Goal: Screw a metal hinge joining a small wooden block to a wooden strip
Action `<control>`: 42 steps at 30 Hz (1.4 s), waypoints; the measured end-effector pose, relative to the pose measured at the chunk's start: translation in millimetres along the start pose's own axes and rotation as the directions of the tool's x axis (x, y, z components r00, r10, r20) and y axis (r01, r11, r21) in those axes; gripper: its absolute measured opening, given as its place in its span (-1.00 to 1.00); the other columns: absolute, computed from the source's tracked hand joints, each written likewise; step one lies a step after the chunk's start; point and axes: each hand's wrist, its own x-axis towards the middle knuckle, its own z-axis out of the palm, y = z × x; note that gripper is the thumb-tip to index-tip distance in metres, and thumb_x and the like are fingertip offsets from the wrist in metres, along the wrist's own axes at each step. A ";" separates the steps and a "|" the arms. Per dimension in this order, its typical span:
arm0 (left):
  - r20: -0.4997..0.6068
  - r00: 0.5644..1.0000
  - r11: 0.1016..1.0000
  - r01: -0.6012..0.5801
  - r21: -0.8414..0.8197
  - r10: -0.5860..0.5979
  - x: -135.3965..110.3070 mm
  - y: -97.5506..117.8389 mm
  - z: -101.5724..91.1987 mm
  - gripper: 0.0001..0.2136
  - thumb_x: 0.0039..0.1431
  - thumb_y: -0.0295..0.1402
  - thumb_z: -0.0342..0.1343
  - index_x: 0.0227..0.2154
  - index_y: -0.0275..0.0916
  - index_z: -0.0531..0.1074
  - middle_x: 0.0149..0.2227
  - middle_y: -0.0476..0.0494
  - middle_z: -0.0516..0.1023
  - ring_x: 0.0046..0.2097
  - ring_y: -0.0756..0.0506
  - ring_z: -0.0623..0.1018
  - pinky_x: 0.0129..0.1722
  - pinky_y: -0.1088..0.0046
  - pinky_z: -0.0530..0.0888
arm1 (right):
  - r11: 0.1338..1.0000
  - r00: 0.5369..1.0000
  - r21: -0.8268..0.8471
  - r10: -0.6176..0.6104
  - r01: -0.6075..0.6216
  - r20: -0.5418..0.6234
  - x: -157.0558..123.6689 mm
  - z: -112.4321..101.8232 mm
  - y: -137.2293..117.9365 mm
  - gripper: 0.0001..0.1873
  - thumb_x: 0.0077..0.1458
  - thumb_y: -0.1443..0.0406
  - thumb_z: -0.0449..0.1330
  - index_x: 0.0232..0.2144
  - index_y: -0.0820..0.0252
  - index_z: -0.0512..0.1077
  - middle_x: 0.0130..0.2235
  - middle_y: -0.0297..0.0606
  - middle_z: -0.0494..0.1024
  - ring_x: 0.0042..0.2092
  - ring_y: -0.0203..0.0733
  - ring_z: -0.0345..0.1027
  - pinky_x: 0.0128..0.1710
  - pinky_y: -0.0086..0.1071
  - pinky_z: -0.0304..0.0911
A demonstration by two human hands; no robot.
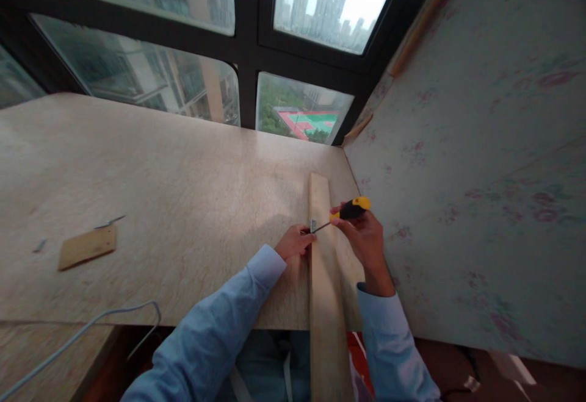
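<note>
1. The right hand [366,240] grasps a screwdriver [352,208] by its yellow-and-black handle, the shank slanting down to the left.
2. The left hand [293,243] has its thumb and fingers drawn together at the left edge of a wooden plank [324,286]; whether they pinch the plank or the metal fitting there, I cannot tell.
3. That small metal fitting [313,225] sits at the plank's left edge, just beyond the left thumb, and the screwdriver's tip reaches it; the exact contact is too small to make out.
4. The plank lies lengthwise on a beige marbled countertop [196,201], near its right end, and juts over the front edge towards the person.
5. Light blue sleeves [210,323] cover both forearms.
6. Well to the left lie a flat wooden piece [86,248], a thin metallic item [110,222] just beside its far edge, and a small grey object [39,245].
7. A pale cable [86,327] curves across the lower left.
8. Floral wallpaper [480,207] covers the wall at right; dark window frames [249,66] stand behind the countertop, with high-rises [320,11] and a red-and-green sports court [309,121] outside.
</note>
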 end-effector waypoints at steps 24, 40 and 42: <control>-0.005 1.000 1.000 -0.006 -0.008 0.006 -6.0 5.5 -0.1 -0.82 0.09 -0.41 0.12 -0.25 -0.35 0.48 -0.37 -0.11 0.50 -0.42 0.01 0.46 -0.55 0.59 0.36 | 0.985 0.994 -0.166 -0.063 0.048 -0.086 6.7 4.0 8.2 -0.42 -0.13 0.05 0.37 -0.10 0.14 0.32 -0.16 -0.18 0.54 -0.14 -0.06 0.45 -0.05 -0.07 0.34; -0.018 1.000 1.000 0.003 0.011 -0.003 -2.6 2.9 -0.4 -0.77 0.08 -0.39 0.13 -0.19 -0.34 0.47 -0.31 -0.14 0.52 -0.37 -0.02 0.50 -0.49 0.54 0.43 | 0.977 0.981 -0.211 -0.044 0.004 -0.187 10.7 4.4 10.8 -0.39 -0.25 0.07 0.44 -0.18 0.17 0.32 -0.30 -0.26 0.52 -0.27 -0.11 0.43 -0.13 -0.12 0.36; -0.020 1.000 1.000 -0.001 0.012 0.001 -2.9 2.8 -0.4 -0.77 0.09 -0.38 0.13 -0.18 -0.35 0.46 -0.30 -0.15 0.52 -0.36 -0.02 0.51 -0.49 0.53 0.43 | 0.997 0.995 -0.056 -0.060 0.056 -0.075 6.4 3.9 10.5 -0.34 -0.10 0.08 0.36 0.01 0.10 0.23 -0.11 -0.19 0.52 -0.10 -0.10 0.43 0.03 -0.09 0.30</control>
